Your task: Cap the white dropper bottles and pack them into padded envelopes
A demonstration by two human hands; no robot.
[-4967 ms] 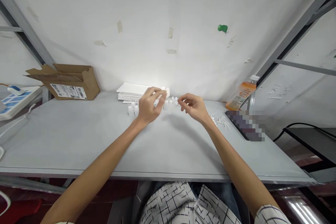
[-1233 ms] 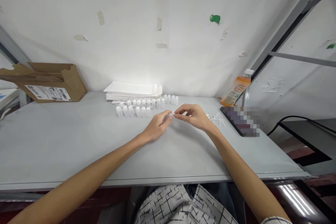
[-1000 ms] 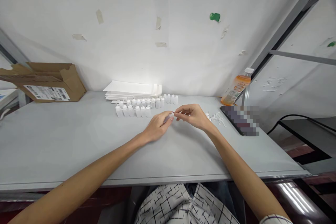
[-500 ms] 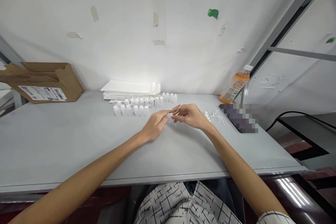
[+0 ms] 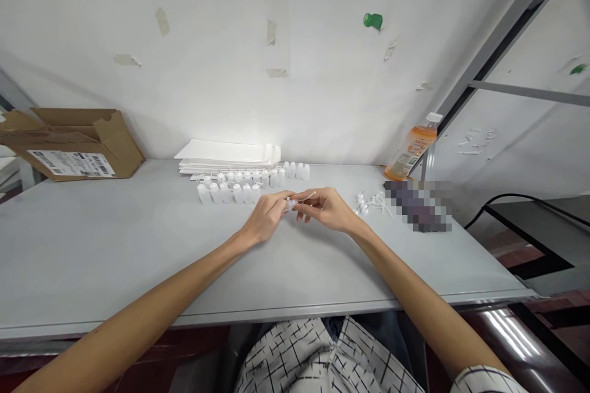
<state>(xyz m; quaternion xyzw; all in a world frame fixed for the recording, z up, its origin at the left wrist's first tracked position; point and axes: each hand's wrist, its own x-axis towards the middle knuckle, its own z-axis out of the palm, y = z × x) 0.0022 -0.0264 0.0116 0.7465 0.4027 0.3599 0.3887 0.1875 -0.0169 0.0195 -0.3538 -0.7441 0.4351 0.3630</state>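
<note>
My left hand [image 5: 266, 220] is closed around a small translucent white bottle [image 5: 290, 204], most of it hidden by the fingers. Its top end points right, toward my right hand [image 5: 330, 209]. The right fingertips pinch at that end, where a thin white strap [image 5: 308, 196] sticks out past them. Whether the strap is fixed to the bottle I cannot tell. Left of the hands stand several similar small bottles [image 5: 216, 194] in rows, some with straps at their tops. To the right lie small white caps [image 5: 362, 204] and a little pile of loose white straps [image 5: 380, 201].
White sheets or envelopes [image 5: 216, 152] are stacked against the wall behind the bottles. An open cardboard box [image 5: 76, 147] stands at the left. On the right, an orange drink bottle [image 5: 412, 150] leans by the metal frame, near a blurred dark flat object [image 5: 417, 207].
Both hands have shifted slightly left and down together. The right fingers have come closer around the bottle's top, and the strap now lies flatter.
</note>
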